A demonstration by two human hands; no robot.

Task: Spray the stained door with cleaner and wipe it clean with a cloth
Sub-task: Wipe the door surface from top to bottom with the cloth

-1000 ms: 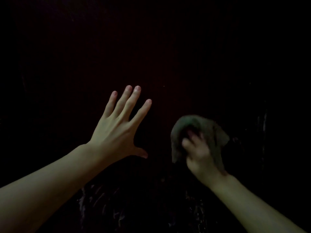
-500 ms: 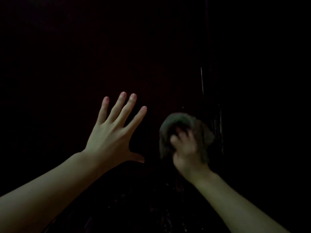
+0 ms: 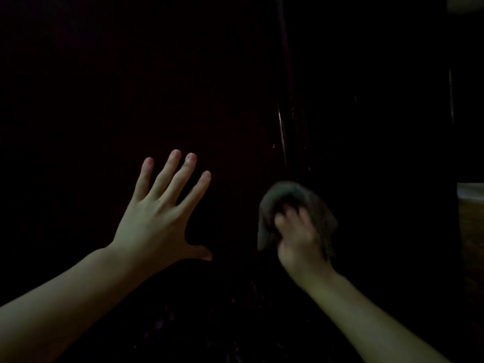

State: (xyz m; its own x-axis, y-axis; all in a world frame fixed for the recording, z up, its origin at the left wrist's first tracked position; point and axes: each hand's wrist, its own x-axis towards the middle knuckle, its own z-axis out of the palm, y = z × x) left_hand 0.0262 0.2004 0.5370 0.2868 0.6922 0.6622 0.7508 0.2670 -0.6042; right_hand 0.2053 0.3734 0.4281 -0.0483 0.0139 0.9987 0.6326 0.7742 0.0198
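Note:
A very dark door [image 3: 209, 87] fills the view, with a faintly shining vertical groove [image 3: 282, 127] right of centre. My left hand [image 3: 159, 218] lies flat against the door with its fingers spread and holds nothing. My right hand [image 3: 298, 237] presses a bunched grey cloth [image 3: 285, 195] against the door just below the groove; the fingers are blurred. No spray bottle is in view.
The door's right edge [image 3: 451, 100] shows as a thin pale line. Beyond it, at the far right, is a lighter strip of floor or wall [image 3: 471, 218]. Faint wet streaks glint low on the door [image 3: 235, 310].
The view has shifted, so the groove and the door's right edge now show. My right hand has kept rubbing the cloth on the door. My left hand stays flat.

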